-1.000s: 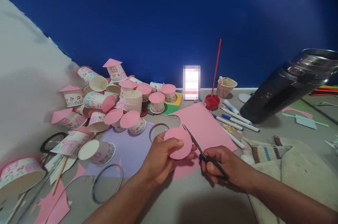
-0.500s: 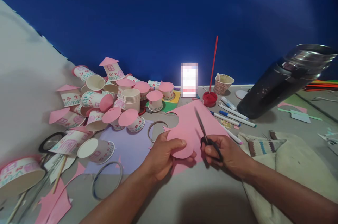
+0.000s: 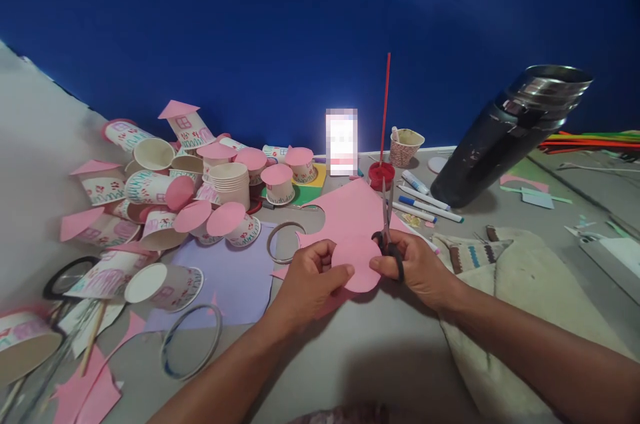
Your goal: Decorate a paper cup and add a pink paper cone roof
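A round pink paper disc [image 3: 356, 264] is pinched at its left side by my left hand [image 3: 313, 281]. My right hand [image 3: 417, 267] holds black-handled scissors [image 3: 387, 221], blades pointing up and slightly parted, and its thumb touches the disc's right edge. Behind the disc lies a larger pink sheet [image 3: 350, 211] with a curved cutout on its left edge. A grey ring [image 3: 284, 243] rests just left of that sheet.
Decorated paper cups [image 3: 150, 187] with pink cone roofs crowd the left, near a purple sheet [image 3: 225, 277] and another ring [image 3: 191, 342]. On the right are markers [image 3: 430, 207], a red pot [image 3: 381, 175], a leaning black flask [image 3: 500, 137] and a beige cloth [image 3: 530, 311].
The disc has moved slightly right and is turned flatter to view. My right hand has come up to its edge, and the scissor blades point more upright. The whole view has shifted.
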{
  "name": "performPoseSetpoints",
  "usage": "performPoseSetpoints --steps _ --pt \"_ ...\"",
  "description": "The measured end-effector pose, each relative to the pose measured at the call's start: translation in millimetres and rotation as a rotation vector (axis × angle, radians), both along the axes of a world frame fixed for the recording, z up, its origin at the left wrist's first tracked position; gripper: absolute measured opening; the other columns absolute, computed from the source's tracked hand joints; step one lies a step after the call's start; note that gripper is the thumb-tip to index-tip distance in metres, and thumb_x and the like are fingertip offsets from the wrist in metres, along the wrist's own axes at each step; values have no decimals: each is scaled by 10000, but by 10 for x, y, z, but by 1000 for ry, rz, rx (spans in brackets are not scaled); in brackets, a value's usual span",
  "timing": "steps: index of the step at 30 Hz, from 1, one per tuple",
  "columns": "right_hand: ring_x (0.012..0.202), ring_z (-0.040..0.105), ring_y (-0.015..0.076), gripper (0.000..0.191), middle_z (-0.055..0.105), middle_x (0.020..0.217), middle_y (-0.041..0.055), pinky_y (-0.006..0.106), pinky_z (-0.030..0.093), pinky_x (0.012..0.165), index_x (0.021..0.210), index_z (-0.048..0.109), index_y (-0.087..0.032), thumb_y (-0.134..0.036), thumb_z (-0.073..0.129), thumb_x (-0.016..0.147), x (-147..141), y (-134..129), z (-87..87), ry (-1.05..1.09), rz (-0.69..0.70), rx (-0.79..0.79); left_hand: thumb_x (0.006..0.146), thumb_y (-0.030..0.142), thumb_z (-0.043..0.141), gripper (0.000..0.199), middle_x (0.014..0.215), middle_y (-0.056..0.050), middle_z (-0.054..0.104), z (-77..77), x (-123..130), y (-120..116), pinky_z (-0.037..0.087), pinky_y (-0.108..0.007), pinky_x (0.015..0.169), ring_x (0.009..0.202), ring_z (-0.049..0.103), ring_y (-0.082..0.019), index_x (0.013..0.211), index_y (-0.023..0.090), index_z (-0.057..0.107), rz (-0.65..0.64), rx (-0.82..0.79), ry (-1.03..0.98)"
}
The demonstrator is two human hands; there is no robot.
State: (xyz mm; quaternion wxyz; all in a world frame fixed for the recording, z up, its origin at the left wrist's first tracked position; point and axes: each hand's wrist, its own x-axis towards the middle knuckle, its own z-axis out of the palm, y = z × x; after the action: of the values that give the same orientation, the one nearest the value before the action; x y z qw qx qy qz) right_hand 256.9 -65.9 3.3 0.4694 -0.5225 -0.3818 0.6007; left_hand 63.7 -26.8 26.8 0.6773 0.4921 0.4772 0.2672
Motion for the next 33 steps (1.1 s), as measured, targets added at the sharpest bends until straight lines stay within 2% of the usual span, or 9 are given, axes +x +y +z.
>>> performPoseSetpoints --steps 3,7,14,20,22,24,28,33 --pt "595 495 113 401 645 711 -8 233 382 529 829 670 -162 -375 908 586 -26 -7 -14 23 75 -60 671 330 800 254 649 15 619 -23 2 9 407 -189 514 543 507 -78 769 144 656 91 -32 -74" --pt "540 419 88 407 576 642 -36 220 301 481 822 663 -159 -384 915 595 -26 -20 -34 28 203 -109 635 345 825 304 700 0 650 -60 -3 43 462 -224 598 614 562 -109 779 150 641 171 -138 -184" --pt "576 446 91 419 576 653 -46 218 326 519 821 661 -167 -358 933 566 21 12 6 24 53 -57 621 294 798 250 591 13 600 -65 -12 34 336 -196 503 510 484 -79 670 155 596 96 -140 -98" --pt "540 425 85 421 546 618 -61 218 315 495 795 635 -182 -399 932 590 -34 -21 8 8 47 -59 638 325 877 309 694 -3 673 -93 57 -51 472 -218 604 585 575 -100 791 141 681 98 -208 -251" --pt "520 422 83 439 549 597 -57 220 307 484 776 625 -180 -464 922 621 -23 -27 -11 -4 100 -62 623 315 898 331 688 3 679 -72 72 -50 496 -225 609 571 580 -101 815 146 688 130 -219 -275" --pt "491 415 79 488 587 599 -31 226 298 470 747 616 -173 -587 866 688 7 -32 -34 -17 214 -51 592 300 907 337 649 10 670 -32 64 -29 485 -220 562 533 567 -100 784 153 672 174 -220 -280" --pt "431 369 67 677 624 594 0 229 253 428 739 596 -172 -837 717 715 71 -48 -57 -25 413 -49 541 287 903 337 595 16 643 49 -12 38 440 -199 482 488 541 -95 689 155 630 231 -199 -258" --pt "444 393 79 727 604 536 -8 223 255 438 729 570 -183 -891 722 654 94 -69 -41 -31 527 -96 550 260 879 303 621 7 664 63 -85 79 456 -205 500 506 560 -101 707 158 640 244 -193 -288"
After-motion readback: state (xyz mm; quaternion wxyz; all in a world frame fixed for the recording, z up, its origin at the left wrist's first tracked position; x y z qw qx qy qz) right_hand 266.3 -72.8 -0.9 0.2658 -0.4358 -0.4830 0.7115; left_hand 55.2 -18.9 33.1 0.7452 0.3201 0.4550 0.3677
